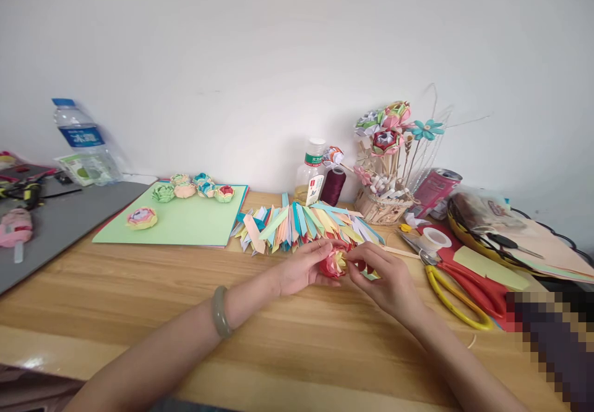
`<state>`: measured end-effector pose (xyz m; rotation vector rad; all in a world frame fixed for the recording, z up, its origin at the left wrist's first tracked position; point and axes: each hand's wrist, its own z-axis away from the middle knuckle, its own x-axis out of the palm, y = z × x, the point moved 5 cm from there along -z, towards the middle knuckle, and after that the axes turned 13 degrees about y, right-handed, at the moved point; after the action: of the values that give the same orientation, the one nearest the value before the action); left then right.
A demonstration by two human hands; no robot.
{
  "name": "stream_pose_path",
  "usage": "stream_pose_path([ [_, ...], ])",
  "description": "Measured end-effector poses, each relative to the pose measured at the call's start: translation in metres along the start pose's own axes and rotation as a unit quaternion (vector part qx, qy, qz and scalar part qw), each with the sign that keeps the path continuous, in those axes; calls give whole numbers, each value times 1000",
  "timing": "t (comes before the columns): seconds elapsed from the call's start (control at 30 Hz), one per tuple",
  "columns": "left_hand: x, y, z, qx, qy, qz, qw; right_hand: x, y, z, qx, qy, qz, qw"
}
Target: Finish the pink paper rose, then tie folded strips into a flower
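Presently, a red-and-yellow paper flower (334,265) is being held by the left hand (301,268), grip curled around it; its right side is being touched by the right hand (388,281) (pinch unclear), paper strips (301,221) lying beyond the grip.

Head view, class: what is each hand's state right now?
Left hand: closed, holding the red and yellow paper flower.
Right hand: curled at the flower; its grip cannot be told.
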<state>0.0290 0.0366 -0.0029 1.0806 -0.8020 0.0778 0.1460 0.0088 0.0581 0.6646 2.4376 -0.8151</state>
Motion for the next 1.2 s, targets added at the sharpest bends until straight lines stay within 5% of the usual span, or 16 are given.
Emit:
stream_pose_path([
  [0.53, 3, 0, 1, 20, -10, 30, 999, 6, 8, -1, 77, -67, -24, 994],
  [0.77, 2, 0, 0, 23, -6, 32, 999, 6, 6, -1, 42, -47, -18, 998],
  [1.03, 1, -6, 3, -10, -15, -62, 998, 9, 7, -1, 93, -112, -1, 989],
  [1.2, -1, -3, 0, 23, 7, -59, 998, 5, 15, -3, 157, -60, -33, 985],
])
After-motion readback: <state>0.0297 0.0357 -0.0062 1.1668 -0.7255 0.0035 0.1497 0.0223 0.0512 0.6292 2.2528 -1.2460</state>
